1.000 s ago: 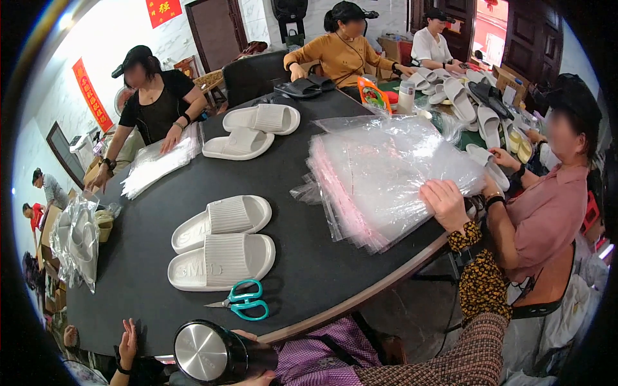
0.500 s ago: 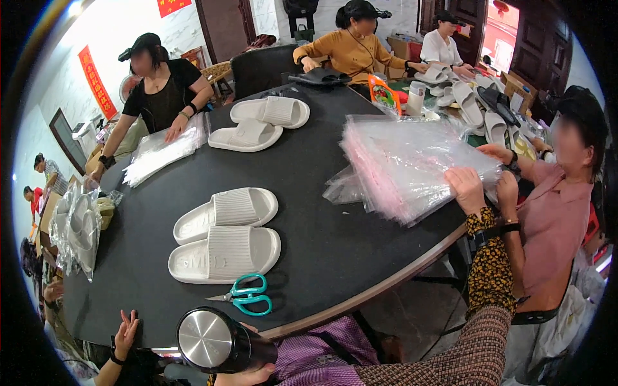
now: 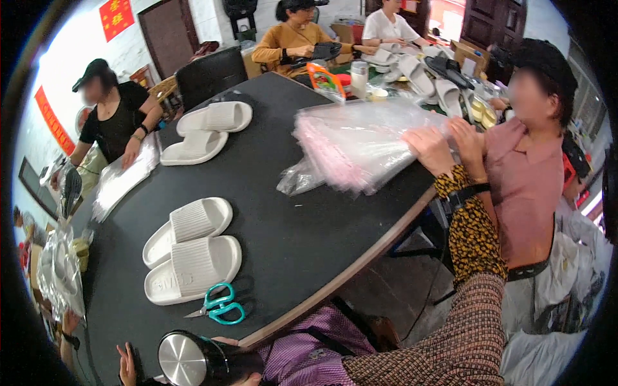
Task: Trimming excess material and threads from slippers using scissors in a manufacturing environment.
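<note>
My right hand (image 3: pixel 430 149), in a black and yellow floral sleeve, grips the near right edge of a stack of clear plastic bags (image 3: pixel 360 138) with a pinkish side. Right beside it, a co-worker's hand (image 3: pixel 468 140) is on the same stack. Low in the view, my left hand (image 3: pixel 253 379) is wrapped round a black thermos flask (image 3: pixel 183 360) with a silver lid, held at the table's edge. Teal-handled scissors (image 3: pixel 223 304) lie close to the flask. Just past them sits a pair of ribbed off-white slippers (image 3: pixel 193 264).
Another pair of pale slippers (image 3: pixel 205 132) lies farther back on the black table (image 3: pixel 283 238). At left, a person handles more plastic bags (image 3: pixel 129 174) near bagged slippers (image 3: pixel 59 267). Many slippers (image 3: pixel 415 74) crowd the far right, by a white bottle (image 3: pixel 358 80).
The view has shifted, so the table's things sit farther left. The bag stack's right part is bunched up more between my right hand and the co-worker's hands. A far person has raised a black slipper.
</note>
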The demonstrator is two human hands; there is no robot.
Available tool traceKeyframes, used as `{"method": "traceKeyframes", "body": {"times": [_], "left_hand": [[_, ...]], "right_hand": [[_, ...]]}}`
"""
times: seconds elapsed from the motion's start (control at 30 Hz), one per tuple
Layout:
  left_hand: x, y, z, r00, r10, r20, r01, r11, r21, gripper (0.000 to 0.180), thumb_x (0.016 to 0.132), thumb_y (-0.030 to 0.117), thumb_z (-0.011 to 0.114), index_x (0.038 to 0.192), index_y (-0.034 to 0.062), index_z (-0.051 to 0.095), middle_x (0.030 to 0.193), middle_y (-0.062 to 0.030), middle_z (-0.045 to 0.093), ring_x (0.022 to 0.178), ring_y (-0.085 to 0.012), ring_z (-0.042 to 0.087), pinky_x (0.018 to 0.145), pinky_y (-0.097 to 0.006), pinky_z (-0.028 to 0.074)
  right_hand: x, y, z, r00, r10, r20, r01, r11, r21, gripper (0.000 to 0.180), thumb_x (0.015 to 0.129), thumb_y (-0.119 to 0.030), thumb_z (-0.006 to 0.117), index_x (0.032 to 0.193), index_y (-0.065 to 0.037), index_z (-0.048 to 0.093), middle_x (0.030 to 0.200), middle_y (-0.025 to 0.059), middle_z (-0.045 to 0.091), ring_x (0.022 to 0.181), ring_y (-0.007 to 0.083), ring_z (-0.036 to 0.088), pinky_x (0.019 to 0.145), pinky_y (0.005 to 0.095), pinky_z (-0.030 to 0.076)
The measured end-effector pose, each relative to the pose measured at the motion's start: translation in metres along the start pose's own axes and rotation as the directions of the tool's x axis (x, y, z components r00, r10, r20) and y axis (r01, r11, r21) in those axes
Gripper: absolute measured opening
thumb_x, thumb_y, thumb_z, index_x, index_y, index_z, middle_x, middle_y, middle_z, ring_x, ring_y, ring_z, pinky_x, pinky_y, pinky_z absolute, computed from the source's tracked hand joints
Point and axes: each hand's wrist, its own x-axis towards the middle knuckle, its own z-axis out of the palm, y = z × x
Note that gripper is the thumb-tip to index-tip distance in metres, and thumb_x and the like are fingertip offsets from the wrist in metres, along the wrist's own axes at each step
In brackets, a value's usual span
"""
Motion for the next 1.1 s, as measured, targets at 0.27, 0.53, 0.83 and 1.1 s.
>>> {"method": "traceKeyframes", "body": {"times": [0.27,0.53,0.83,1.1], "left_hand": [[-0.029,-0.021,0.016,0.97,-0.194,-0.144,0.141,0.938,-0.317,0.05,0.067,0.008,0.08,0.111,-0.0038,0.058,0.102,-0.0148,0.065,0.094,-0.0261,0.062,0.089,-0.04,0.047],[-0.018,-0.01,0.018,0.907,-0.398,-0.136,0.252,0.773,-0.582,0.052,0.068,0.009,0.081,0.113,-0.0044,0.058,0.104,-0.0152,0.065,0.096,-0.026,0.062,0.091,-0.04,0.047],[-0.029,-0.03,0.024,0.893,-0.444,-0.075,0.333,0.764,-0.553,0.046,0.068,0.009,0.081,0.108,-0.0045,0.062,0.103,-0.015,0.066,0.096,-0.0251,0.063,0.09,-0.039,0.047],[-0.032,-0.033,0.031,0.913,-0.385,-0.133,0.264,0.809,-0.526,0.042,0.069,0.008,0.081,0.105,-0.0042,0.063,0.099,-0.0143,0.067,0.09,-0.0252,0.064,0.086,-0.038,0.049]], "right_hand": [[-0.008,0.003,-0.006,0.994,0.103,-0.037,-0.103,0.995,-0.002,0.016,0.078,-0.01,0.058,0.093,-0.009,0.064,0.09,0.0071,0.066,0.088,0.0242,0.063,0.078,0.0365,0.047],[-0.006,0.014,-0.012,0.965,0.262,-0.005,-0.26,0.957,0.126,0.024,0.074,0.002,0.056,0.096,-0.004,0.064,0.091,0.0154,0.065,0.089,0.0326,0.061,0.08,0.0386,0.047],[-0.037,0.057,-0.003,0.944,0.329,-0.009,-0.326,0.93,-0.167,0.02,0.078,-0.011,0.055,0.096,-0.009,0.063,0.1,0.0106,0.065,0.101,0.0296,0.059,0.09,0.0413,0.043],[-0.051,0.052,-0.008,0.828,0.561,0.012,-0.457,0.687,-0.565,0.058,0.08,-0.003,0.051,0.137,-0.009,0.041,0.142,0.011,0.041,0.131,0.0278,0.038,0.104,0.0408,0.033]]}}
